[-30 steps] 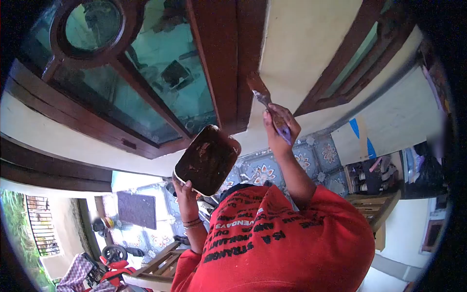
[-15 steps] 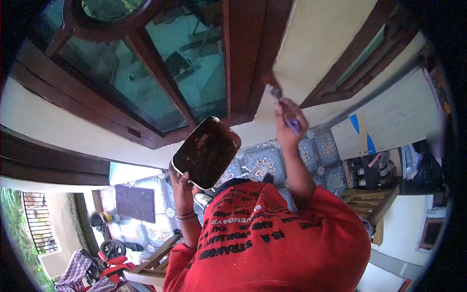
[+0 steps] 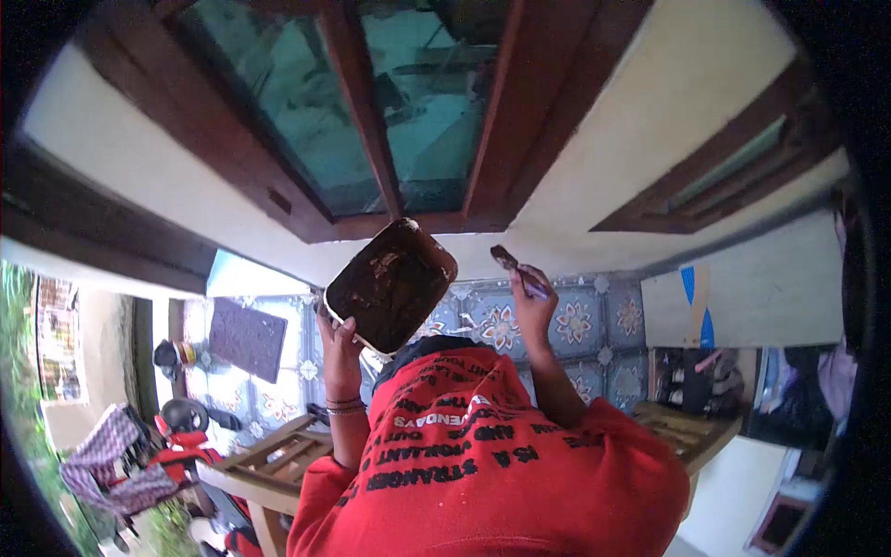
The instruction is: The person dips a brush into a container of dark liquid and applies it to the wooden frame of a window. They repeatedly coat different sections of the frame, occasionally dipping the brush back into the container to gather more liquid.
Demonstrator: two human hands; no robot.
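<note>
My left hand (image 3: 340, 345) grips the lower left edge of a rectangular tub (image 3: 394, 286), whose inside is coated dark brown. In my right hand (image 3: 535, 306) is a paintbrush (image 3: 504, 258) with brown bristles and a purplish handle, its tip pointing up and left. The brush is to the right of the tub, apart from it. Above both hands stands a brown wooden window frame (image 3: 520, 111) with glass panes (image 3: 427, 148), set in a cream wall (image 3: 594, 139).
Patterned tiles (image 3: 575, 320) cover the floor, with a dark mat (image 3: 248, 339) at the left. Wooden chairs (image 3: 278, 455) stand low at both sides. A pale board (image 3: 752, 297) with blue strips and a shelf of items (image 3: 705, 381) are at the right.
My right hand has come down and left with the brush, away from the wood frame. My left hand still holds the tub. The view has shifted, so the window appears farther right.
</note>
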